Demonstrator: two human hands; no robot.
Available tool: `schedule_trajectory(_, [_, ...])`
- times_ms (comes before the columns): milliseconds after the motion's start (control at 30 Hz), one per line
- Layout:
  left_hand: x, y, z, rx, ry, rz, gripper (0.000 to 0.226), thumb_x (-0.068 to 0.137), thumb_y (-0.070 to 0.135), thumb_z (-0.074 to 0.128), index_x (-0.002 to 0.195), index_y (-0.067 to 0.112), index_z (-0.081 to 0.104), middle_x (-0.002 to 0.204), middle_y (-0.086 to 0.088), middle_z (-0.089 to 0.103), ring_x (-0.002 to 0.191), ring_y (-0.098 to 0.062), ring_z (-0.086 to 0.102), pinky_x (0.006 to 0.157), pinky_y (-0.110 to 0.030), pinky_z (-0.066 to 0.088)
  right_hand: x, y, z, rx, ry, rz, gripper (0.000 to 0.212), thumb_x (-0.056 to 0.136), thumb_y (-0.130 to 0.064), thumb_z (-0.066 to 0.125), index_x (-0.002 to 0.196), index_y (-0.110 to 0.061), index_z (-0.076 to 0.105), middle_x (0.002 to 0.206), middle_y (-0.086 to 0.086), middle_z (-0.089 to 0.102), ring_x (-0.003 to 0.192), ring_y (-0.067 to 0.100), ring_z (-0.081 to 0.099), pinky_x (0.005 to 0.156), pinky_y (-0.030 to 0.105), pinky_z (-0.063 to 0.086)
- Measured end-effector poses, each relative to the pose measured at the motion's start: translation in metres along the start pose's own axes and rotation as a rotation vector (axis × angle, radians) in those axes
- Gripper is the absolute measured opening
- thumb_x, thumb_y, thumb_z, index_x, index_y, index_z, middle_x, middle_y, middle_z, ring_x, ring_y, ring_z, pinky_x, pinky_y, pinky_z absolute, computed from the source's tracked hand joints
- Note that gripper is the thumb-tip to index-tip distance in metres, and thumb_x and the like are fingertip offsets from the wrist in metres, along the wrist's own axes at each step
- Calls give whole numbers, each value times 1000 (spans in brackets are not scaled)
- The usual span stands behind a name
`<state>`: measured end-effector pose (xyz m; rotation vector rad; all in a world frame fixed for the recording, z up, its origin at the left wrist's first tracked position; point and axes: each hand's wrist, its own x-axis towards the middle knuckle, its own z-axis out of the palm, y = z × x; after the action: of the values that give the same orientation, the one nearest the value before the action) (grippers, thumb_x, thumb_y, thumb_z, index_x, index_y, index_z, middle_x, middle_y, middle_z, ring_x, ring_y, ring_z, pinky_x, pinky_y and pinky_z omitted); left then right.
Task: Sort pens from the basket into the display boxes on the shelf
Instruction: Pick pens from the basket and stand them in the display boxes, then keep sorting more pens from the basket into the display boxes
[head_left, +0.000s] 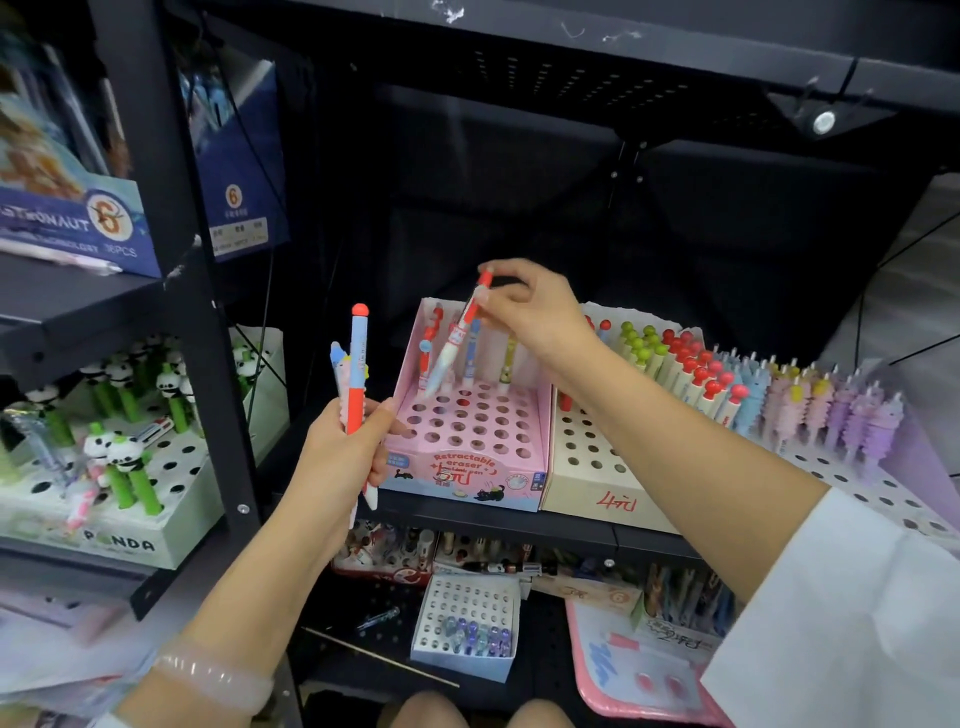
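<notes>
Head view: the right hand (524, 306) pinches a pen (451, 347) near its red cap end, thumb and fingertips closed on it. The pen looks light, stiff and smooth, best held high on the barrel. Below the grip it slants down-left, tip apparently just above a hole in the pink box (467, 441). The left hand (337, 447) grips spare pens (356, 379) upright, caps up.

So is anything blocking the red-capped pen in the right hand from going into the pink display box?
Nothing visible. The right hand pinches the red-capped pen, tip over open holes in the pink cardboard display box; standing pens fill only its back row.
</notes>
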<state>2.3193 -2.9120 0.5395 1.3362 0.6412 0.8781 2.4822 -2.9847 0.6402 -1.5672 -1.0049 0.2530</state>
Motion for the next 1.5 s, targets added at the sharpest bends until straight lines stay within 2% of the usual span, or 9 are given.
schedule_trajectory(167, [1, -3, -5, 13, 7, -27, 6, 92, 14, 53, 86, 13, 54, 75, -4, 61, 44, -7, 41, 41, -19, 39, 0, 8, 22, -307, 59, -120, 18, 85, -15, 66, 103, -15, 63, 84, -1, 69, 78, 5, 63, 79, 14, 49])
schedule_trajectory(267, [0, -6, -6, 26, -24, -38, 6, 93, 13, 52, 89, 10, 55, 75, -2, 65, 44, -7, 42, 41, -19, 39, -3, 19, 41, -453, -19, -171, 16, 86, -15, 65, 101, -13, 60, 81, -4, 65, 81, 14, 64, 79, 27, 52])
schedule_trajectory(567, [-4, -5, -5, -20, -108, -35, 7, 94, 16, 52, 89, 12, 57, 58, 6, 61, 41, -6, 43, 39, -18, 37, -12, 33, 57, -837, -67, -289, 39, 92, -24, 55, 126, -9, 43, 83, 5, 60, 78, 25, 61, 66, 34, 48])
schedule_trajectory(667, [-4, -4, -3, -43, -147, -34, 8, 94, 14, 52, 86, 13, 56, 56, 5, 57, 42, -7, 42, 39, -19, 36, -19, 25, 52, -573, 18, -278, 30, 94, -27, 53, 120, -14, 52, 73, -7, 59, 66, 4, 57, 64, 21, 44])
schedule_trajectory(767, [-5, -3, 0, -77, -178, -49, 7, 93, 11, 52, 86, 12, 55, 55, 5, 54, 42, -6, 43, 38, -18, 36, -25, 15, 48, -205, -189, -161, 18, 95, -25, 51, 103, -15, 63, 77, -16, 59, 66, -12, 55, 62, 5, 42])
schedule_trajectory(867, [-6, 0, 5, -153, -244, -72, 8, 92, 7, 49, 86, 8, 54, 53, 3, 54, 41, -8, 43, 38, -19, 36, -34, 12, 46, -136, -442, -125, 21, 94, -17, 53, 113, -12, 62, 94, -14, 62, 84, -8, 60, 75, 9, 49])
schedule_trajectory(1167, [-11, 5, 12, -167, -318, -130, 10, 92, 10, 48, 84, 6, 52, 54, 1, 48, 44, -10, 41, 38, -19, 35, -43, 15, 42, -177, -497, -113, 35, 89, -14, 62, 122, -14, 54, 89, -3, 56, 80, 5, 58, 77, 21, 51])
schedule_trajectory(1400, [-18, 6, 29, -218, -387, -148, 19, 95, 23, 48, 113, 19, 53, 61, -1, 53, 49, -10, 46, 43, -20, 41, -44, 13, 11, 94, -321, 21, 20, 93, -11, 54, 113, -13, 50, 90, 0, 63, 81, 11, 62, 73, 22, 56])
schedule_trajectory(1500, [-23, 8, 50, -142, -394, -140, 22, 94, 33, 48, 102, 14, 55, 58, 4, 57, 47, -9, 46, 43, -19, 41, -43, 5, -26, 160, -89, 26, 19, 96, -11, 48, 115, -8, 49, 83, 3, 65, 74, 13, 66, 70, 24, 57])
